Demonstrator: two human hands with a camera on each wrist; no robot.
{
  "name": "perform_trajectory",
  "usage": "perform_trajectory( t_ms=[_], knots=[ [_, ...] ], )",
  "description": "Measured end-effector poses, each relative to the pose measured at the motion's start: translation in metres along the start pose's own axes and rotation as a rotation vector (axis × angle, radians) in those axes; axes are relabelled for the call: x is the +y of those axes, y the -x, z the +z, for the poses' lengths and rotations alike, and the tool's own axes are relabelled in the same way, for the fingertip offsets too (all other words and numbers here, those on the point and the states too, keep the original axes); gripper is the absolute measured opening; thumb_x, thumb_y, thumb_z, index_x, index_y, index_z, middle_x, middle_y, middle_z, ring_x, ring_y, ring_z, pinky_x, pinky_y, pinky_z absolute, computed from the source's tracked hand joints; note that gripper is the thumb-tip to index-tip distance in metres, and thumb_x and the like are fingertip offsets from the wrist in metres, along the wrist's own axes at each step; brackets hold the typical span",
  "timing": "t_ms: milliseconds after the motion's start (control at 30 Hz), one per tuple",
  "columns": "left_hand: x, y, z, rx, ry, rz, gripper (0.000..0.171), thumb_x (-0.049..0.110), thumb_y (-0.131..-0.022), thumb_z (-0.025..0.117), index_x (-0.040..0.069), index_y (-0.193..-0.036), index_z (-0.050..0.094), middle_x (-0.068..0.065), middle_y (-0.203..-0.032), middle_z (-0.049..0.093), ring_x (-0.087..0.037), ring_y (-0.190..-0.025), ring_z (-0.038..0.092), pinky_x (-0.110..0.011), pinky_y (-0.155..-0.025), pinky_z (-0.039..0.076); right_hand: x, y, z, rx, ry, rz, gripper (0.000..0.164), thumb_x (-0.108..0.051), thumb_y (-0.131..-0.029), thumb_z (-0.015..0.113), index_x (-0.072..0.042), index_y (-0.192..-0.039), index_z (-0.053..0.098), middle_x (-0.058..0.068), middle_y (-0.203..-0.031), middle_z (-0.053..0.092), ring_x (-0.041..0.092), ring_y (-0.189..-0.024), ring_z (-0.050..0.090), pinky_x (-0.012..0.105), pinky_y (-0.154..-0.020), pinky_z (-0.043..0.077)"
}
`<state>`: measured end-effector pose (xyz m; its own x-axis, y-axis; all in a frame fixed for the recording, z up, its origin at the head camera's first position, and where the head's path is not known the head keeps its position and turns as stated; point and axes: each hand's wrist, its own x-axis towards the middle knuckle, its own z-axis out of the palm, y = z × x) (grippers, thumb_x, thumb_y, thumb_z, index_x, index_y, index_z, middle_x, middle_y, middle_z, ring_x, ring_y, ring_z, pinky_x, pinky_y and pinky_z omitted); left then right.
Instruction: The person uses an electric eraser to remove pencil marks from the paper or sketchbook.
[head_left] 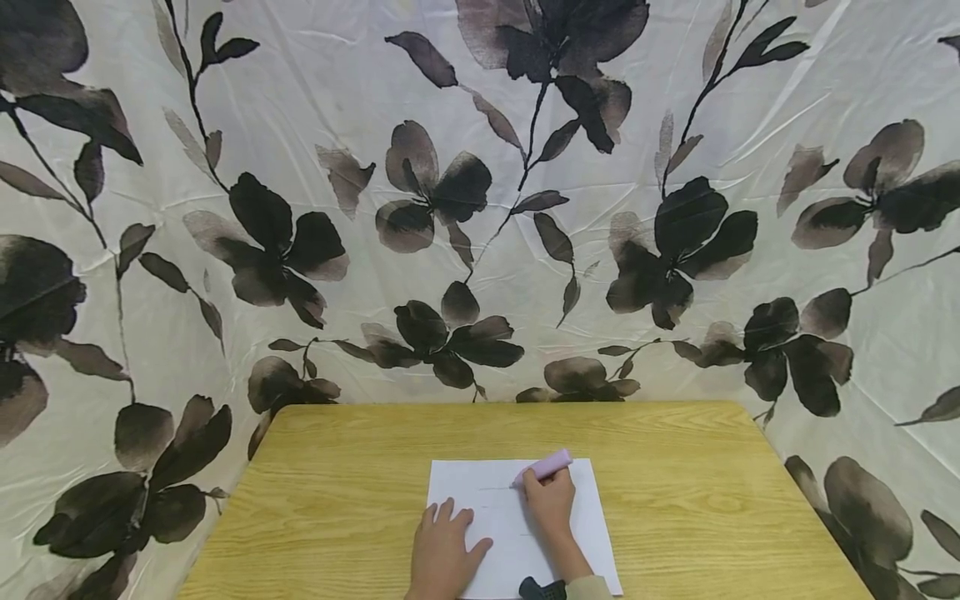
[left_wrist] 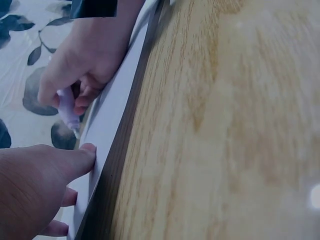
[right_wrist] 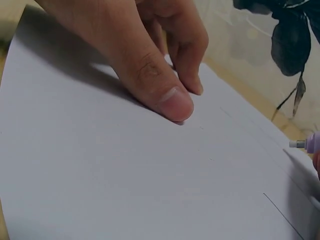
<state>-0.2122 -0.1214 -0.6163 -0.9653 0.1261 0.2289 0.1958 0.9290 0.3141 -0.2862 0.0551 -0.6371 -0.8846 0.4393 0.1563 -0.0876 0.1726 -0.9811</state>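
A white sheet of paper (head_left: 495, 567) lies on the wooden table, with a few thin dark lines (right_wrist: 282, 215) and short faint marks on it. My right hand (head_left: 551, 504) pinches a thick lilac electric eraser (head_left: 553, 463) over the upper right of the sheet. Its grey collar and blunt white tip (right_wrist: 294, 144) show at the right edge of the right wrist view, close over the paper. Spread on the sheet's left side, my left hand (head_left: 442, 554) rests with its fingers apart. Its thumb (right_wrist: 175, 102) presses the paper in the right wrist view.
The yellow wood-grain table (head_left: 337, 500) extends around the sheet on both sides. Behind it hangs a white cloth (head_left: 330, 100) with dark floral print, also along the sides. A dark wrist strap (head_left: 542, 588) sits near the right sleeve (head_left: 588, 588).
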Motion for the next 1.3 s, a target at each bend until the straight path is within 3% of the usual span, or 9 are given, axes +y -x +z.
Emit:
perform_trajectory(
  t_ms=[200,767,867,1033,1100,1200,1300],
  knots=[
    [-0.0001,0.0012,0.001,0.005,0.005,-0.003,0.05,0.052,-0.077,0.074,0.01,-0.105,0.071,-0.021,-0.119,0.06,-0.046,-0.115,0.049,-0.059,-0.095,0.042,-0.0011,0.0022,-0.0003,-0.015,0.052,-0.03,0.019,-0.005,-0.074,0.069,-0.003,-0.085,0.053,0.001,-0.063,0.05,0.013,-0.055,0.046,0.024,-0.045,0.038],
    [0.0038,0.0021,-0.0023,0.0,-0.004,-0.009,0.049,0.051,-0.077,0.074,0.01,-0.104,0.071,-0.021,-0.118,0.06,-0.046,-0.115,0.049,-0.059,-0.095,0.042,0.0,0.0019,-0.0005,-0.029,0.103,-0.051,0.019,-0.007,-0.074,0.07,-0.004,-0.082,0.053,-0.001,-0.061,0.05,0.012,-0.053,0.046,0.024,-0.045,0.038],
    [0.0048,0.0022,-0.0029,-0.008,0.001,-0.013,0.049,0.05,-0.077,0.075,0.01,-0.104,0.071,-0.021,-0.118,0.06,-0.045,-0.116,0.049,-0.059,-0.096,0.041,-0.0003,0.0006,-0.0015,-0.033,0.061,-0.014,0.018,-0.006,-0.075,0.069,-0.004,-0.083,0.053,-0.001,-0.061,0.051,0.011,-0.053,0.047,0.023,-0.044,0.04],
    [0.0047,0.0014,-0.0017,-0.012,-0.008,0.001,0.05,0.051,-0.078,0.073,0.009,-0.106,0.071,-0.02,-0.119,0.061,-0.043,-0.117,0.049,-0.058,-0.099,0.039,-0.0011,-0.0053,-0.0016,0.015,-0.136,0.081,0.012,0.0,-0.08,0.063,0.0,-0.086,0.053,0.003,-0.057,0.056,0.011,-0.047,0.053,0.022,-0.043,0.045],
    [0.0038,0.0016,-0.0001,-0.005,-0.012,0.006,0.05,0.051,-0.078,0.073,0.009,-0.106,0.071,-0.02,-0.119,0.061,-0.043,-0.117,0.049,-0.058,-0.099,0.039,-0.003,-0.0059,-0.0009,0.009,-0.178,0.076,0.012,0.001,-0.08,0.062,0.001,-0.087,0.053,0.005,-0.056,0.058,0.012,-0.046,0.055,0.023,-0.042,0.047],
    [0.0021,0.0023,0.0023,0.01,-0.014,0.007,0.05,0.051,-0.078,0.074,0.01,-0.105,0.071,-0.021,-0.119,0.061,-0.044,-0.116,0.049,-0.058,-0.098,0.04,-0.0058,-0.003,0.0005,-0.033,-0.16,0.046,0.015,0.0,-0.081,0.063,0.002,-0.09,0.052,0.004,-0.059,0.059,0.011,-0.048,0.056,0.023,-0.043,0.05],
    [-0.0003,0.0024,0.0048,0.014,-0.023,0.027,0.05,0.052,-0.078,0.073,0.01,-0.105,0.071,-0.02,-0.118,0.061,-0.043,-0.115,0.05,-0.058,-0.097,0.041,-0.0058,0.0021,0.002,-0.022,-0.097,0.016,0.017,0.0,-0.078,0.065,0.001,-0.089,0.052,0.002,-0.063,0.056,0.009,-0.052,0.052,0.022,-0.045,0.046]
  ],
)
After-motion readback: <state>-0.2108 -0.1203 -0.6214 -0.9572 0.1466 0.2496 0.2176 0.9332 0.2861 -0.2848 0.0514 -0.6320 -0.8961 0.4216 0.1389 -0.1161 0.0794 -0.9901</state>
